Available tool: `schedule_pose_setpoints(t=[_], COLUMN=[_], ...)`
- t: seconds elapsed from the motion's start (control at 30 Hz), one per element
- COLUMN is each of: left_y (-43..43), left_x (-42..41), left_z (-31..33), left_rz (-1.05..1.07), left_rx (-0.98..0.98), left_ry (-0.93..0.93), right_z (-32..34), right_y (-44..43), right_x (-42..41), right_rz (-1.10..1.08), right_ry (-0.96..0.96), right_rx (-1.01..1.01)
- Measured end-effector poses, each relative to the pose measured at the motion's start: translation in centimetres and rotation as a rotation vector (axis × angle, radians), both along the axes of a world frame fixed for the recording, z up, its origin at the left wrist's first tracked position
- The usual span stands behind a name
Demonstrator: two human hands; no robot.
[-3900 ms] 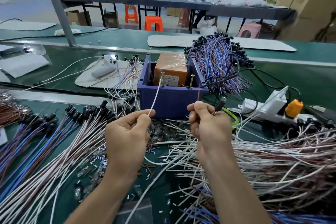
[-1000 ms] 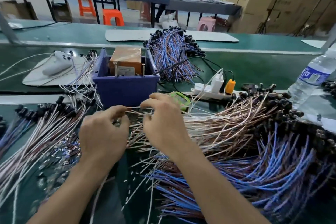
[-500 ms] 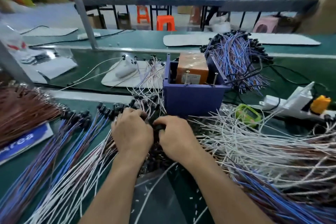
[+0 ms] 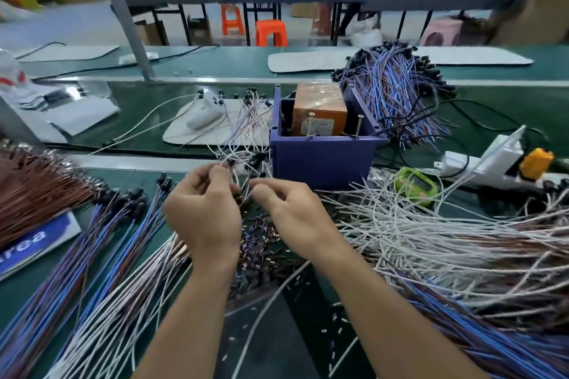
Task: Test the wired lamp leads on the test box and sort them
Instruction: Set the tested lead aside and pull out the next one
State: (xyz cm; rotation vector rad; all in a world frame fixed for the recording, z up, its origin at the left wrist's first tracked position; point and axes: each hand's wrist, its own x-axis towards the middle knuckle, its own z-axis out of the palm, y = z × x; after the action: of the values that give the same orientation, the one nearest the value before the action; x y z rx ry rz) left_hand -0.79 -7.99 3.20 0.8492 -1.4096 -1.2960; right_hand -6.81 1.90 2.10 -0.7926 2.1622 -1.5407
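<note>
Pale wire leads (image 4: pixel 237 164) pinched by left hand (image 4: pixel 204 215) and right hand (image 4: pixel 297 217) (fingertips blurred).

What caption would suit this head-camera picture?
Left hand and right hand pinch thin wired lamp leads before a purple plastic box amid wire piles.

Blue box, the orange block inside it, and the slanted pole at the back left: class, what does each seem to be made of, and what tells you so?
Blue box: likely moulded plastic, matt, with a ridged corner.
Orange block: seemingly wrapped in glossy film or tape, judging by its wrinkled shine; its inside is hidden.
Pole: probably metal, dull grey and smooth.
</note>
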Motion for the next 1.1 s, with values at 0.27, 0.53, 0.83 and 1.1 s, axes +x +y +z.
schedule_pose_setpoints(t=[0.27, 0.53, 0.83, 1.1], left_y=[3.4, 3.4, 4.2, 4.8], left_x=[0.5, 1.2, 0.8, 0.5], left_z=[-0.7, -0.1, -0.3, -0.1], left_rz=[-0.41, -0.81, -0.784, -0.783], left_rx=[-0.324, -0.325, -0.554, -0.382], left_ry=[0.064, -0.085, -0.299, -0.217], right_z=[5.1, 6.0, 3.2, 3.3], right_y=[1.4, 10.1, 13.4, 13.3], right_x=[0.5, -0.7, -2.1, -1.1], right_rz=[-0.059, -0.205, -0.228, -0.048], right_ry=[-0.384, -0.55, -0.082, 0.138], right_rx=[-0.542, -0.853, -0.082, 0.2])
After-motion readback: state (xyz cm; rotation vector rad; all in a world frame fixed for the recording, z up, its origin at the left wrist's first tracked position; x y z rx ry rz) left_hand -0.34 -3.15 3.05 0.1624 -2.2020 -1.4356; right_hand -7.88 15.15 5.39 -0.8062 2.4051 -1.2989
